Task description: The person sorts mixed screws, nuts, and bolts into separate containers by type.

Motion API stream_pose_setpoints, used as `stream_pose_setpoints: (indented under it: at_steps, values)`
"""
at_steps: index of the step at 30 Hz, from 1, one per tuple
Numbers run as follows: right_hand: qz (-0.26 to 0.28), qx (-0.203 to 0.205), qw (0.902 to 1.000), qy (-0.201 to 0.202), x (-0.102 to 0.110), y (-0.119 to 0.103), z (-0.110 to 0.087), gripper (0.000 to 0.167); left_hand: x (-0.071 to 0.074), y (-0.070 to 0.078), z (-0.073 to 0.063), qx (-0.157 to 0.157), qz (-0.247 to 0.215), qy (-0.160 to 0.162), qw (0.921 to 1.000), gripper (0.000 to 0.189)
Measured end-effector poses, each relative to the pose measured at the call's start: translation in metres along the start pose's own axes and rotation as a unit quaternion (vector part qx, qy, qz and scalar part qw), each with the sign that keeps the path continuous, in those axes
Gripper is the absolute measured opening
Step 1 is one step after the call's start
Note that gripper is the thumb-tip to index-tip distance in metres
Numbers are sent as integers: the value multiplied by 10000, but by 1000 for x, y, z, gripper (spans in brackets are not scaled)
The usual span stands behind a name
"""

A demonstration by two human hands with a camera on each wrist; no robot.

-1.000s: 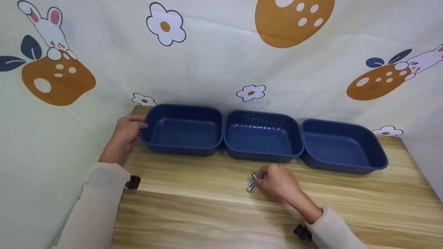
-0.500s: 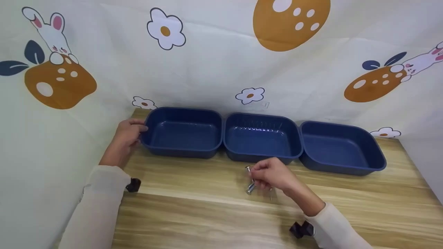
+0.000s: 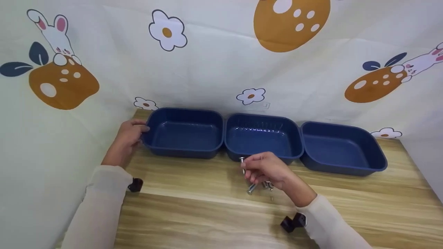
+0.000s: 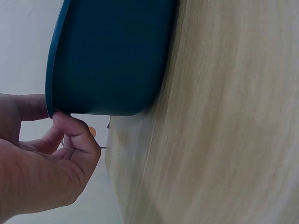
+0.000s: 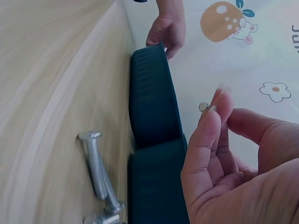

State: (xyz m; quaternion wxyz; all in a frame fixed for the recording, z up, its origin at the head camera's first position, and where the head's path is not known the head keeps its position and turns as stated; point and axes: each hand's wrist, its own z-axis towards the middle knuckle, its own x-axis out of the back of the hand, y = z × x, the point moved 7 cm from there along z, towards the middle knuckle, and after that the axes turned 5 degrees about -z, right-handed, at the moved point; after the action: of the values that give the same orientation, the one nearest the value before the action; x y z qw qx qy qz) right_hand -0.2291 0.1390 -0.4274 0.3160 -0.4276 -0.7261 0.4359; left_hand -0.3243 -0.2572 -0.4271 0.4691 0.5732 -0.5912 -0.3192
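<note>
My left hand [image 3: 128, 136] pinches the rim of the left blue plastic bin [image 3: 181, 152] at its left end; thumb and finger stand on either side of the rim in the left wrist view. In front of the middle bin [image 3: 235, 152], my right hand [image 3: 271, 171] holds a silver bolt [image 3: 242, 159] between thumb and fingertips, raised off the table. Only a round metal end [image 5: 203, 107] of it shows in the right wrist view. Below that hand lie several loose metal bolts [image 5: 96, 165], partly hidden in the head view. A tiny metal piece [image 3: 272, 198] lies nearby.
A third blue bin [image 3: 341, 168] stands at the right end of the row. The bins sit along the back of the wooden table [image 3: 193, 214], against a patterned cloth [image 3: 207, 62]. Dark wrist-worn devices [image 3: 293, 222] hang by the sleeves.
My right hand has picked a bolt from the small pile and lifted it up and left towards the middle bin. More loose hardware shows beneath. The left hand stays on the rim.
</note>
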Motion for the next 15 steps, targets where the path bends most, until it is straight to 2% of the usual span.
stream_pose_setpoints:
  at_steps: [11,15]
  values:
    - [889,-30,9960,-15,-20,-16,23,8,-2,-6,5,363,-253,-91,9990,45]
    - [1056,-95,9944,-3,-27,-24,31,6,-2,-6,5,362,-810,-173,9959,42]
